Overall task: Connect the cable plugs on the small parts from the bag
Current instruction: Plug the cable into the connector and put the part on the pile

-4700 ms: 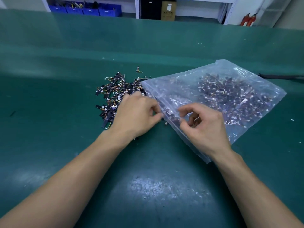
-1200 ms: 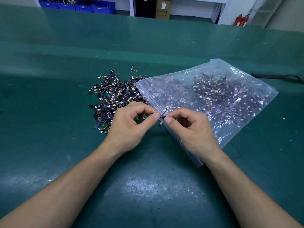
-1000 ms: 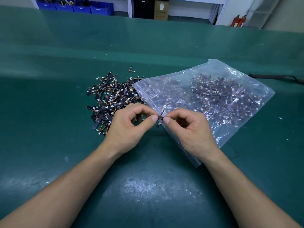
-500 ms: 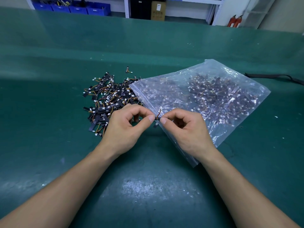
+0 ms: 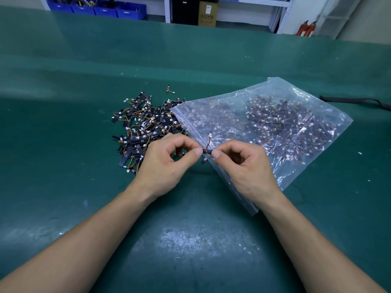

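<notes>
Head view, starting closest to me: my left forearm [image 5: 84,240] and right forearm [image 5: 317,240] reach forward over the green desk [image 5: 190,240], whose surface is scuffed pale just in front of me. My left hand [image 5: 167,163] and right hand [image 5: 243,166] meet above the desk, each with thumb and forefinger curled into a pinch and the other fingers tucked under. Between them I hold one small part [image 5: 207,151], a short black strip lying level, the left hand pinching one end and the right hand the other. From its middle a thin cable [image 5: 208,142] rises to a white plug [image 5: 210,135] that stands free above my fingertips (the wire colours blur together, orange or red). Just under the part another black piece [image 5: 204,161] lies on the desk. Beyond my right hand lies the clear zip bag [image 5: 283,87], flat on the desk and full of the same parts, its zip edge running beneath my right hand. Beyond my left hand, touching the bag's mouth, is a loose pile of parts [image 5: 143,127], with one stray part [image 5: 169,89] lying apart behind it. Farther right a black strap [image 5: 359,100] rests on the desk. Past the desk's far edge are blue bins [image 5: 110,9], a cardboard box [image 5: 208,14] and two red fire extinguishers [image 5: 306,28].
</notes>
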`<control>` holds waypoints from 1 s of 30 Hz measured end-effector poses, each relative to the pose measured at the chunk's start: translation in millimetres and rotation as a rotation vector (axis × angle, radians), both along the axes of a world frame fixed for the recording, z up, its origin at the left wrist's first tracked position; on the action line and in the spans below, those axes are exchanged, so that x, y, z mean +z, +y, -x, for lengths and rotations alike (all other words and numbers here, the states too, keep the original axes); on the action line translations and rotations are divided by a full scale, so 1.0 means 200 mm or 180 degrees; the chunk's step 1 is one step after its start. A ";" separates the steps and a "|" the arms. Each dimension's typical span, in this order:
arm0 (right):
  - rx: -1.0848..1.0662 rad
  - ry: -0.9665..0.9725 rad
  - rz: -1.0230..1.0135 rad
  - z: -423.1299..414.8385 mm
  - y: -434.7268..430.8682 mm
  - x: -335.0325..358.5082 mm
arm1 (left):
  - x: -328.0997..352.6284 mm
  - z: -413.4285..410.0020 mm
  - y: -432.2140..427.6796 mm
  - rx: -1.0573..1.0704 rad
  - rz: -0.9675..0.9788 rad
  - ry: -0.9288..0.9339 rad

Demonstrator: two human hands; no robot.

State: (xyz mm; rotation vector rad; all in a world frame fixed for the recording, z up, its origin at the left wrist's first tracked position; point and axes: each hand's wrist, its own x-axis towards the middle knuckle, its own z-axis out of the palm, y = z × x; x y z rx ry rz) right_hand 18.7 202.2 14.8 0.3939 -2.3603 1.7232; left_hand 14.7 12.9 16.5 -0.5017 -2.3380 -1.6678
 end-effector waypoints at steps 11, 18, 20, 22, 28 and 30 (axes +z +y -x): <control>0.0074 -0.0047 -0.0053 0.01 0.00 -0.02 | -0.01 0.00 -0.01 0.0037 0.0169 0.0051; 0.0139 0.0194 -0.0211 0.00 0.00 -0.02 | 0.01 0.00 -0.02 -0.0041 0.0272 0.0325; 0.0125 0.0234 -0.0150 0.00 0.00 -0.03 | 0.01 0.00 -0.02 0.0048 0.0334 0.0548; 0.0062 0.0342 -0.0116 0.00 0.00 -0.03 | 0.01 0.00 -0.02 0.0098 0.0379 0.0733; 0.0008 0.0668 -0.0201 0.00 0.00 -0.02 | 0.00 0.00 -0.03 0.0081 0.0421 0.0927; 0.0016 0.0726 -0.0216 0.01 0.01 -0.02 | 0.00 0.00 -0.03 0.0039 0.0449 0.0936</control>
